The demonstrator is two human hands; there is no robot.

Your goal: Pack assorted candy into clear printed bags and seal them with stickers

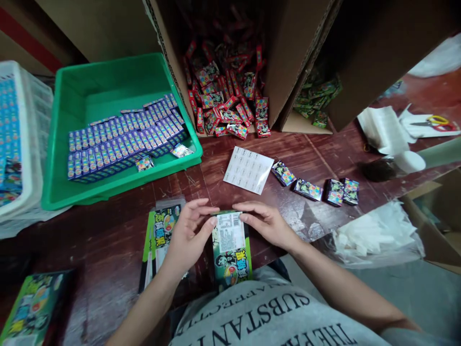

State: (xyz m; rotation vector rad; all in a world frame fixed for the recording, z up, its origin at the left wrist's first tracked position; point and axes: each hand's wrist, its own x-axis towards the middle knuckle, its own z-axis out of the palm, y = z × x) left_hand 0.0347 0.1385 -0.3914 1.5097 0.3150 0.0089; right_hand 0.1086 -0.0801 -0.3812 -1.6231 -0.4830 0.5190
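A green and black candy packet [232, 269] with bright printed lettering lies in front of my body. A white label [230, 233] with a barcode sits on its upper part. My left hand [190, 235] pinches the top left corner of the packet between thumb and fingers. At the top right corner, my right hand [266, 223] grips the same edge with thumb and forefinger. Beside my left hand lie more flat green and black packets [158, 235], partly covered by that hand and forearm. Beyond my hands rests a sheet of small printed stickers [248, 169].
A green tray [108, 72] holds rows of small purple boxes. Cardboard boxes [288, 57] contain red and green small packs. Several small dark packs [308, 189] lie at right, near scissors [437, 123] and a bag of white pieces [374, 235]. Another green packet [32, 307] is lower left.
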